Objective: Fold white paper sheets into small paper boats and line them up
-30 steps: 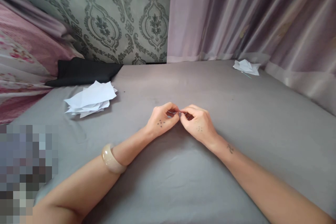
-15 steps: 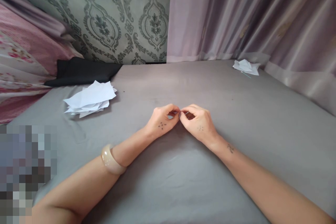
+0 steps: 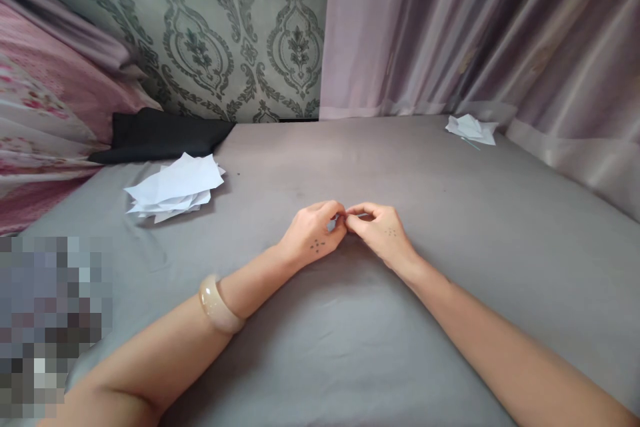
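Note:
My left hand [image 3: 315,233] and my right hand [image 3: 380,230] meet at the fingertips over the middle of the grey sheet [image 3: 320,333]. Thumb and fingers of each are pinched together, and the tips of the two hands touch. Whatever they hold between them is too small or too hidden to make out. A pale bangle [image 3: 219,305] circles my left forearm. To the left of my hands lies a stack of cut white paper [image 3: 177,183] with jagged ends.
A smaller pile of white paper scraps [image 3: 470,127] lies at the far right, with a thin greenish stick [image 3: 471,144] beside it. Folded black cloth [image 3: 160,137] rests at the back left. Curtains [image 3: 400,33] and a patterned wall [image 3: 245,33] border the far side.
My right hand has turned slightly at the wrist, and the pinched fingertips have shifted a little. The whole view has moved slightly; the paper piles lie as before.

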A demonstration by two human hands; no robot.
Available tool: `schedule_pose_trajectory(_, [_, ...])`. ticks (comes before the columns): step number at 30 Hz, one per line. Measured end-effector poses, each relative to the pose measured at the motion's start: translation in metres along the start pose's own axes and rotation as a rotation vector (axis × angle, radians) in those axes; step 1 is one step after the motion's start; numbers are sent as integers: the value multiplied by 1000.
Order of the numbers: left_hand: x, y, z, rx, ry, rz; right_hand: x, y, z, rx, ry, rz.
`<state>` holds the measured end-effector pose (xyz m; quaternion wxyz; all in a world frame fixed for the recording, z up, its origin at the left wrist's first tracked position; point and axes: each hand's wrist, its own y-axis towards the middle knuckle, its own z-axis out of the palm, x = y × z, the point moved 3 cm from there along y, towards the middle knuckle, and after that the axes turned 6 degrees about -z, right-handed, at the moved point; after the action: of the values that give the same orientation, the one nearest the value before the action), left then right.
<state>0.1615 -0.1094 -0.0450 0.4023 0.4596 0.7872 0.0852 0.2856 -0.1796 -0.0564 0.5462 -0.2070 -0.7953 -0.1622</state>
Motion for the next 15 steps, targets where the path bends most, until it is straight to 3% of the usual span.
schedule_pose_trajectory(11, [-2,5,3,29,205,-100,2,10,7,0,173,76])
schedule_pose_trajectory(15, [0,7,1,19,176,-155,8,14,9,-15,183,123])
